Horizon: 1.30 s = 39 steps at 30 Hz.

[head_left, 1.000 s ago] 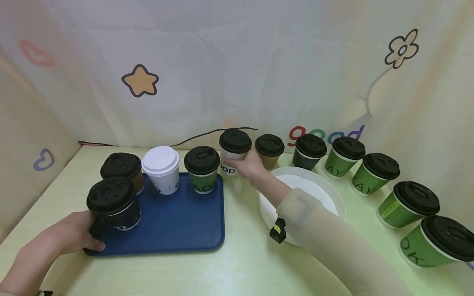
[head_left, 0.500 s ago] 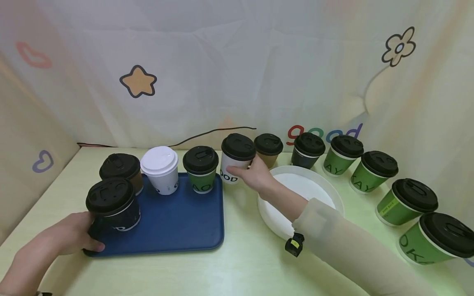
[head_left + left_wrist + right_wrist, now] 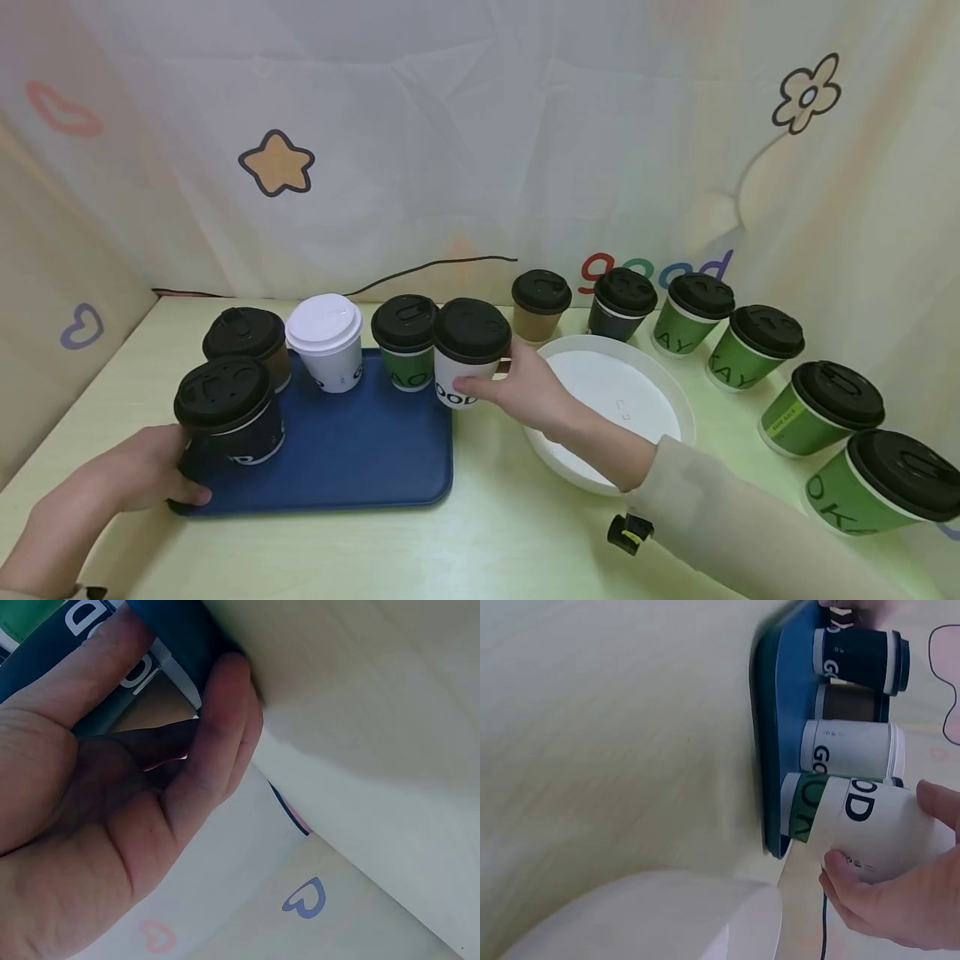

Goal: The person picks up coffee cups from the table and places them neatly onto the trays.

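Note:
My right hand (image 3: pixel 534 390) grips a white paper coffee cup (image 3: pixel 454 377) with a black lid, its thumb across the front. In the right wrist view this cup (image 3: pixel 877 829) is held off the table, overlapping the green cup (image 3: pixel 804 806) behind it. At the blue tray (image 3: pixel 352 467), my left hand (image 3: pixel 142 468) holds the front left corner, thumb on top, fingers curled at its edge in the left wrist view. On the tray stand a black cup (image 3: pixel 238 437), a brown cup (image 3: pixel 279 367), a white-lidded cup (image 3: pixel 330 354) and a green cup (image 3: pixel 408 367).
A round white dish (image 3: pixel 667 383) lies right of the tray. Behind it and along the right side stand a tan cup (image 3: pixel 536 321), a dark cup (image 3: pixel 613 323) and several green cups (image 3: pixel 757 362). A curtain (image 3: pixel 480 150) hangs behind the table.
My right hand has brought the white cup from the back row forward to the tray's right edge, beside the green cup. The left hand stays on the tray corner.

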Each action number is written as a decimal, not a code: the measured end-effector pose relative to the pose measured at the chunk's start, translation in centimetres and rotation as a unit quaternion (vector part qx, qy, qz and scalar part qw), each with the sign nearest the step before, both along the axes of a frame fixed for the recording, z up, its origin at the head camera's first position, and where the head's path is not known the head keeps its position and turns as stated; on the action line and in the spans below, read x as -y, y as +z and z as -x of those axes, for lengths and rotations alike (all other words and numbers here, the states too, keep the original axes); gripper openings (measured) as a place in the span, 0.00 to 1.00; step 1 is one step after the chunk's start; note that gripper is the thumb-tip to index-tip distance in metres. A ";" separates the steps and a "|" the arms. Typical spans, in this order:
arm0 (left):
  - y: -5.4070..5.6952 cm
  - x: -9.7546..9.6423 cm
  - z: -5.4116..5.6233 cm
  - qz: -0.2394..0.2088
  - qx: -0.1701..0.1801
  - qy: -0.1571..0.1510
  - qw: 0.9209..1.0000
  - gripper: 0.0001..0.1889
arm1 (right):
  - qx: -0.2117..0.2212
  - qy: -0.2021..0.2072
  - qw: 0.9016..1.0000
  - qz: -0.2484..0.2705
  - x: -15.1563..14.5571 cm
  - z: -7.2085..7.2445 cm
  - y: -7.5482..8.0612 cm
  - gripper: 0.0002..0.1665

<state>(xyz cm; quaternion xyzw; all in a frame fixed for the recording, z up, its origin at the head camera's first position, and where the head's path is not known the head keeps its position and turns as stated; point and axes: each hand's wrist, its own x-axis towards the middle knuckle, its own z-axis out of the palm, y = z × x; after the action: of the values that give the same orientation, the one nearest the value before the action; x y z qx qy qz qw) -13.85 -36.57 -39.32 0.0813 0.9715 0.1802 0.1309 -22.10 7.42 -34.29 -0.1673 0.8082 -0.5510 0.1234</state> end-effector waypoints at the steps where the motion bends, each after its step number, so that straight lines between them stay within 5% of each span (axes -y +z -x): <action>1: 0.0 0.0 0.0 0.001 0.001 0.000 1.000 0.44 | -0.004 0.004 1.000 -0.007 0.1 -0.3 -0.1 0.36; 9: 0.2 -0.2 0.1 0.003 0.027 0.010 1.000 0.47 | -0.009 0.047 0.997 -0.053 1.8 -1.6 -1.3 0.38; 17: 0.1 -0.3 0.0 0.000 0.026 0.012 1.000 0.48 | -0.010 0.106 0.993 -0.047 4.0 -2.5 -2.1 0.39; 39: 0.1 -0.3 0.0 -0.015 0.020 0.014 1.000 0.49 | -0.048 0.141 0.985 -0.084 10.2 -2.8 -3.8 0.41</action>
<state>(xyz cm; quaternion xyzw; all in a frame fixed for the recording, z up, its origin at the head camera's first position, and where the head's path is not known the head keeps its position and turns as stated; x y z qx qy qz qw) -13.82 -36.29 -39.19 0.0657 0.9669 0.1980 0.1467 -19.34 -2.80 -38.10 -0.2950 0.8252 -0.4492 0.1742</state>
